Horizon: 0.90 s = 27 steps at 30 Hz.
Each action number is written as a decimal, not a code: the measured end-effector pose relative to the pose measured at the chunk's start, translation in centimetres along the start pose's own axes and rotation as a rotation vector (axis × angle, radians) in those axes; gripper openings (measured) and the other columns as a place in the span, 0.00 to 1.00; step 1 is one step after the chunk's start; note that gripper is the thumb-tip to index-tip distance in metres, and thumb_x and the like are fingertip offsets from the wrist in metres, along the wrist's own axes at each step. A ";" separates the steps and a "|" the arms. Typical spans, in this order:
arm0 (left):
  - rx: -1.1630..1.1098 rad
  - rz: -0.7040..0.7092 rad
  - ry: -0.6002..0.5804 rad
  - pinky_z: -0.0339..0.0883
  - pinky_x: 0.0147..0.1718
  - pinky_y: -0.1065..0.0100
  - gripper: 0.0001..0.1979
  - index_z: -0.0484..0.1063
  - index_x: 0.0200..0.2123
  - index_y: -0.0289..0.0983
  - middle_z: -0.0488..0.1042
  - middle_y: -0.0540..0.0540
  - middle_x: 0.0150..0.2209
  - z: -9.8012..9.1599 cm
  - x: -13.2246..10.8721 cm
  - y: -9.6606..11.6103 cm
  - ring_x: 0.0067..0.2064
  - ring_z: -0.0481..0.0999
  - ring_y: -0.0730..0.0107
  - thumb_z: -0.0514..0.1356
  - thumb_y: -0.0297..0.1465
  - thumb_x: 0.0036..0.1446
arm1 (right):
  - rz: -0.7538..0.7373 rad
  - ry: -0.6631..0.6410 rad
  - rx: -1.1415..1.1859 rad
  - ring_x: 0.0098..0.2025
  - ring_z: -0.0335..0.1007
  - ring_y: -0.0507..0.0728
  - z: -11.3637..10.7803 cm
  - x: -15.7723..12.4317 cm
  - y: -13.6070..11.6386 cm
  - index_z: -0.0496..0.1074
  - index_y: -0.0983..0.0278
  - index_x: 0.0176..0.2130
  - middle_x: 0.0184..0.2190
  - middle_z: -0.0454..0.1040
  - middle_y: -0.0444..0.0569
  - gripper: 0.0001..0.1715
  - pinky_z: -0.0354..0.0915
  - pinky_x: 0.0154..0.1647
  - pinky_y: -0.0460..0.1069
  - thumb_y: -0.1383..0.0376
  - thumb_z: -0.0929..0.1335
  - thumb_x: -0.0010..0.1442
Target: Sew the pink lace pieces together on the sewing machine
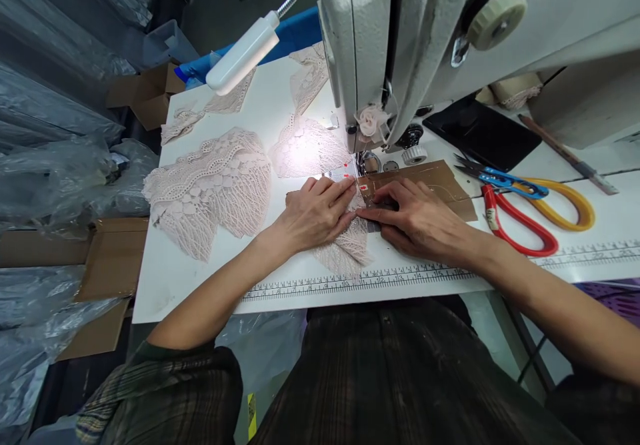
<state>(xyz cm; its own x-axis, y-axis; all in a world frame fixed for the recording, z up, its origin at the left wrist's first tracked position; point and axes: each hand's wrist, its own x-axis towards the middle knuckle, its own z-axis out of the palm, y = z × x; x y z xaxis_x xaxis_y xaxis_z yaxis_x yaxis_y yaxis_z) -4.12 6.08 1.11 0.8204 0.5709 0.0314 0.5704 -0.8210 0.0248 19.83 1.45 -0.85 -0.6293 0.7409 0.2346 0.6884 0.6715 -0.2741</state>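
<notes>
A pale pink lace piece point(345, 251) lies under the needle area of the sewing machine point(365, 51), its lower part spread toward the table's front edge. My left hand point(317, 213) rests flat on this lace, fingers stretched toward the presser foot point(357, 165). Just right of the foot, my right hand point(417, 221) has bent fingers, and its tip pinches at the lace's right edge, close to my left thumb. Part of the lace is hidden beneath my hands. A brown card point(445, 188) sits under and behind my right fingers.
More lace pieces point(215, 178) lie left and behind on the white table point(187, 291). Red-and-yellow-handled scissors point(525, 241), blue thread snips point(515, 181) and a black tablet-like slab point(483, 128) are at right. A white lamp point(243, 55) hangs over the table. Cardboard boxes point(113, 251) stand left.
</notes>
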 end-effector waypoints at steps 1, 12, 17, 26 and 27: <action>0.027 -0.021 0.003 0.64 0.48 0.52 0.21 0.67 0.60 0.33 0.69 0.35 0.63 0.0 0.2 0.0 0.53 0.72 0.49 0.50 0.36 0.70 | -0.001 0.011 0.006 0.52 0.62 0.64 0.0 0.2 0.1 0.74 0.57 0.57 0.49 0.69 0.57 0.24 0.62 0.51 0.59 0.66 0.62 0.65; -0.097 -0.035 0.089 0.58 0.53 0.47 0.21 0.67 0.61 0.37 0.66 0.37 0.66 0.0 1.4 -1.4 0.54 0.68 0.48 0.50 0.37 0.69 | 0.020 0.129 0.101 0.50 0.63 0.61 0.6 1.1 0.9 0.74 0.59 0.57 0.46 0.69 0.57 0.25 0.66 0.54 0.59 0.69 0.62 0.65; -0.170 -0.059 0.096 0.56 0.56 0.45 0.21 0.67 0.60 0.39 0.65 0.38 0.66 0.4 1.3 -1.5 0.57 0.68 0.47 0.52 0.38 0.68 | 0.027 0.143 0.083 0.49 0.63 0.61 0.7 1.1 1.1 0.75 0.58 0.56 0.45 0.69 0.56 0.24 0.66 0.54 0.59 0.70 0.63 0.63; -0.185 -0.064 0.121 0.56 0.57 0.47 0.22 0.67 0.61 0.38 0.64 0.40 0.67 1.1 1.3 -1.9 0.58 0.68 0.49 0.52 0.40 0.68 | 0.048 0.129 0.072 0.49 0.65 0.61 0.6 1.1 0.9 0.75 0.59 0.55 0.46 0.71 0.57 0.21 0.68 0.52 0.58 0.67 0.62 0.66; -0.185 -0.062 0.131 0.56 0.58 0.47 0.22 0.67 0.61 0.38 0.65 0.40 0.67 1.2 1.3 -1.9 0.58 0.68 0.49 0.52 0.40 0.68 | 0.046 0.129 0.072 0.49 0.65 0.61 0.6 1.1 0.9 0.75 0.59 0.55 0.46 0.71 0.56 0.21 0.68 0.53 0.58 0.67 0.62 0.66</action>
<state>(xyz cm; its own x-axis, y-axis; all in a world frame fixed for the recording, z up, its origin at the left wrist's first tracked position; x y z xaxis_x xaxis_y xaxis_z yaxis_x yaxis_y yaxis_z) -4.11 8.39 -0.13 0.7651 0.6254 0.1533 0.5923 -0.7769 0.2134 19.56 2.89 -1.43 -0.5429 0.7694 0.3365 0.6853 0.6375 -0.3521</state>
